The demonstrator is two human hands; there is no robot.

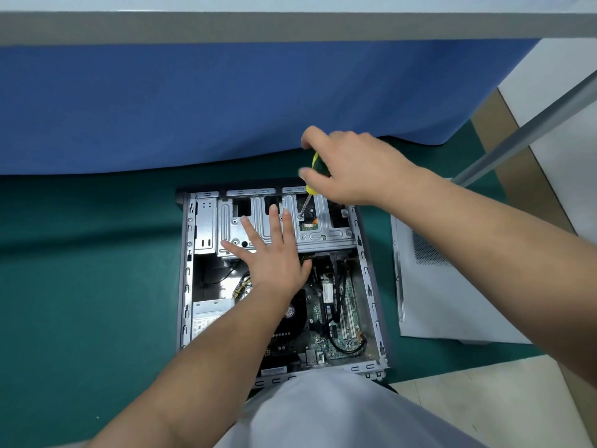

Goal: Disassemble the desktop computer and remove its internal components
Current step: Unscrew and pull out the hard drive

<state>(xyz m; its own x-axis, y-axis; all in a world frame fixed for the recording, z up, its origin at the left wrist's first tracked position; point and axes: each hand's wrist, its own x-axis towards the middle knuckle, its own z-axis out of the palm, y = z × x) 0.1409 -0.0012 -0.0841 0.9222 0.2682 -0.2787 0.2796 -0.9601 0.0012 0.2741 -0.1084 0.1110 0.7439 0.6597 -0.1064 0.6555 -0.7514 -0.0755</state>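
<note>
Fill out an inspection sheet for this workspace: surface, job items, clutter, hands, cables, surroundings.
Surface: green mat on the floor.
Job's things: open computer case lying on its side; silver drive cage at its far end; motherboard and power supply exposed.
Clutter: detached side panel lies right of the case.
Hands: left hand rests flat, fingers spread, on the drive cage; right hand grips a yellow-green screwdriver, tip on a cage screw.
Cables: black cables run over the motherboard; yellow and black wire bundle near the power supply.
Surroundings: blue cloth hangs behind; metal pole at right.
</note>
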